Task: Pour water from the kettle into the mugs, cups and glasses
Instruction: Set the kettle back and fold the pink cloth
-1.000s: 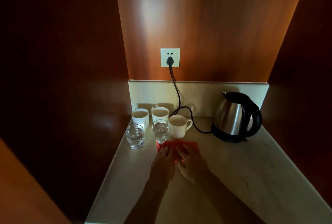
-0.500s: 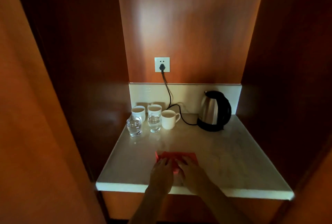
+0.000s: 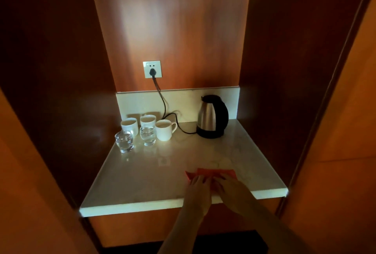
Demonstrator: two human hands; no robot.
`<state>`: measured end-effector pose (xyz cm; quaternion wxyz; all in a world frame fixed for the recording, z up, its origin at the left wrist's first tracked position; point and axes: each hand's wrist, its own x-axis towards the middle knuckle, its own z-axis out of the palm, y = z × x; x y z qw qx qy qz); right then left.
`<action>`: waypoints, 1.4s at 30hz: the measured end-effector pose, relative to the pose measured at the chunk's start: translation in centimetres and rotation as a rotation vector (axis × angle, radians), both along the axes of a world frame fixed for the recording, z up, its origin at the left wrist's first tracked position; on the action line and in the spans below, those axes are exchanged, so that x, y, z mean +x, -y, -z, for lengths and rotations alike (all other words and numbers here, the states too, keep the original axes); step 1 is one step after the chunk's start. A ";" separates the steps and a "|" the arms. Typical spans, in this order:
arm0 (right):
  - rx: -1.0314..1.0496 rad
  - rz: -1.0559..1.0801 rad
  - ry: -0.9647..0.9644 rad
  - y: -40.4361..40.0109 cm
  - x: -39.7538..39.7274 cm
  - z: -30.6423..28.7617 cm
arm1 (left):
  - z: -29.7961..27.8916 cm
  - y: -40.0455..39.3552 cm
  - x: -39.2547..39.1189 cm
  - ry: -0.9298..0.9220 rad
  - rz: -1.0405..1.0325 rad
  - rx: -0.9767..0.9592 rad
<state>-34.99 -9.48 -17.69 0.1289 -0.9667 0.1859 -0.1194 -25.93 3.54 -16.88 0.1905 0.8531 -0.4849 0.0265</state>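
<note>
We see the kettle (image 3: pixel 211 116) upright on its black base at the back right of the counter (image 3: pixel 142 178), its cord running up to the wall socket (image 3: pixel 152 69). At the back left stand three white mugs (image 3: pixel 165 130) in a cluster, with two glasses (image 3: pixel 148 135) holding water just in front of them. Well apart from these, near the front edge, both our hands lie on a red cloth (image 3: pixel 215 173): the left hand (image 3: pixel 198 189) and right hand (image 3: pixel 234 190) rest on it side by side, fingers laid fairly flat on the fabric; whether they pinch it we cannot tell.
</note>
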 end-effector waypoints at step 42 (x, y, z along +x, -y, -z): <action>-0.178 -0.155 0.015 -6.1 13.0 0.2 | 1.3 -7.1 13.8 0.032 0.058 -0.033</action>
